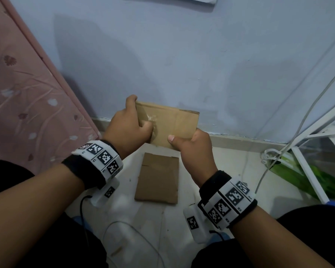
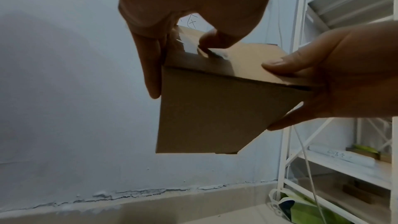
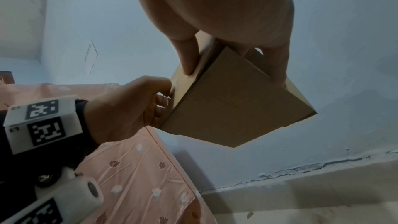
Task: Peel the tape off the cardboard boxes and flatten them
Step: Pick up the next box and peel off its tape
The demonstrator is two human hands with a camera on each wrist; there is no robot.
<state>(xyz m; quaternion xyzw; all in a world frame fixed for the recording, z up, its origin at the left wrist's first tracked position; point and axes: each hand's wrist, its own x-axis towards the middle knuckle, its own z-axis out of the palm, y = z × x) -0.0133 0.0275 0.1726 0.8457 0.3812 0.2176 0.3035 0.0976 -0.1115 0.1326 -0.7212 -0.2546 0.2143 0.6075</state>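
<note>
In front of you stands a pale blue wall [image 1: 182,55], with a cracked, chipped strip along its base where it meets the light floor [image 1: 230,167]. To your left a pink leaf-patterned cover [image 1: 23,105] slopes down toward the floor, and to your right a white metal shelf rack [image 2: 336,91] stands with a white cable [image 1: 290,132] hanging down in front of it and something green [image 1: 317,180] lying at its foot. You are holding a small cardboard box [image 1: 172,126] up in the air between your two hands, close to the wall and above the floor. Directly below it, a flattened cardboard box [image 1: 158,177] lies flat on the floor between your forearms. Your right hand [image 1: 196,151] grips the box's near right corner, thumb pressed on the top face and fingers wrapped underneath. Your left hand [image 1: 130,124] clasps the box's left edge, its fingers curled over the far corner and down the side, while the thumb tip digs at a shiny patch of clear tape [image 2: 193,52] on the top face. The tape's near end looks torn and ragged beside your fingers [image 2: 150,67]. Each wrist carries a black band [image 1: 215,182] with white marker blocks.
</note>
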